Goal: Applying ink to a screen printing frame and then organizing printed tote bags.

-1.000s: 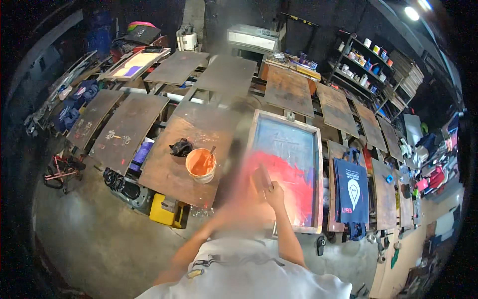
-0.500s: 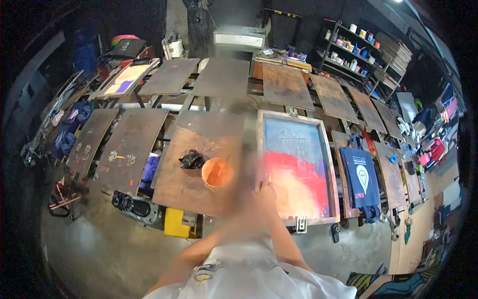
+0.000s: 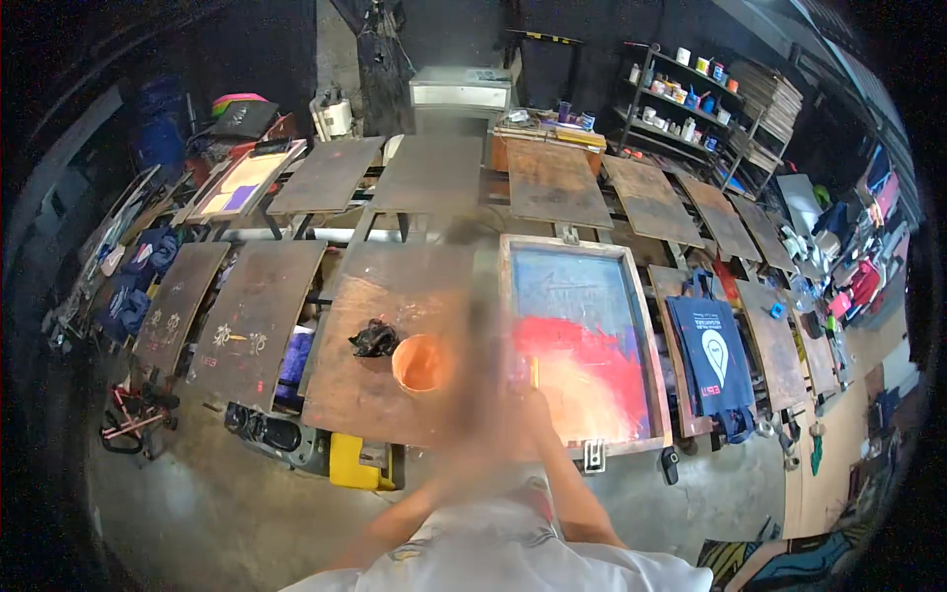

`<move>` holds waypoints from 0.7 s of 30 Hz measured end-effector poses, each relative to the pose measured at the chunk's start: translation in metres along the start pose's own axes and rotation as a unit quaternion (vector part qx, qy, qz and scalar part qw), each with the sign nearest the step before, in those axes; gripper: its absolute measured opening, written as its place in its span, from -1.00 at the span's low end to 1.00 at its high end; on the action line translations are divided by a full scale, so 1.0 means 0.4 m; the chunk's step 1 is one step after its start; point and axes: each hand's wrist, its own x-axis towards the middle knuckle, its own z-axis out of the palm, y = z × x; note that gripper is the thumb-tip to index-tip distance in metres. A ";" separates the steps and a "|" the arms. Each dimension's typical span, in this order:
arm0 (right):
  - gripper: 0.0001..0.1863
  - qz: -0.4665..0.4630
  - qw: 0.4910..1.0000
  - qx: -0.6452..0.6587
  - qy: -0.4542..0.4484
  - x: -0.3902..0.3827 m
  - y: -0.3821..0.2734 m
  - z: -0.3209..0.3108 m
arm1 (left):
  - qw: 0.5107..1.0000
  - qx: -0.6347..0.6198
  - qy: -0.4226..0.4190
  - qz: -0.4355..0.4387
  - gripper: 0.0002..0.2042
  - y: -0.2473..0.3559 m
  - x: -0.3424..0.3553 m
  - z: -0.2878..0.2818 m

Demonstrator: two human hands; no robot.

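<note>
My right hand (image 3: 521,400) is at the left side of a wooden-framed printing screen (image 3: 577,286), closed round a squeegee (image 3: 533,373) that is mostly lost in a blurry smear. Red and pale orange ink covers the screen's lower part. My left forearm (image 3: 404,518) reaches in from below; its hand is smeared out in the blurred middle of the view. Left of that smear, an orange-lined bucket (image 3: 414,363) and a crumpled black bundle (image 3: 373,339) lie on a wooden platen (image 3: 345,296).
Rows of platens (image 3: 256,296) surround me, with another screen (image 3: 237,178) at back left. Navy printed bags (image 3: 695,326) lie just right of the screen. Behind stand a shelf of containers (image 3: 681,94) and a white cabinet (image 3: 459,94). A yellow container (image 3: 360,464) is below.
The squeegee and my right hand have moved left and down toward the screen's left edge since a second ago. The view has shifted, showing more of the platens at the back.
</note>
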 end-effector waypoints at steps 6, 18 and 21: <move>-0.57 0.023 0.987 0.158 0.030 -0.125 0.131 -0.158 | 0.964 0.235 0.085 0.095 -0.36 -0.139 -0.007 -0.027; -0.49 0.111 0.953 -0.053 0.276 -0.241 0.700 -0.489 | 0.936 0.157 0.312 0.040 -0.44 -0.102 -0.014 0.141; -0.33 0.089 0.968 -0.052 0.228 -0.259 0.786 -0.507 | 0.929 0.091 0.357 -0.034 -0.63 -0.010 -0.003 0.228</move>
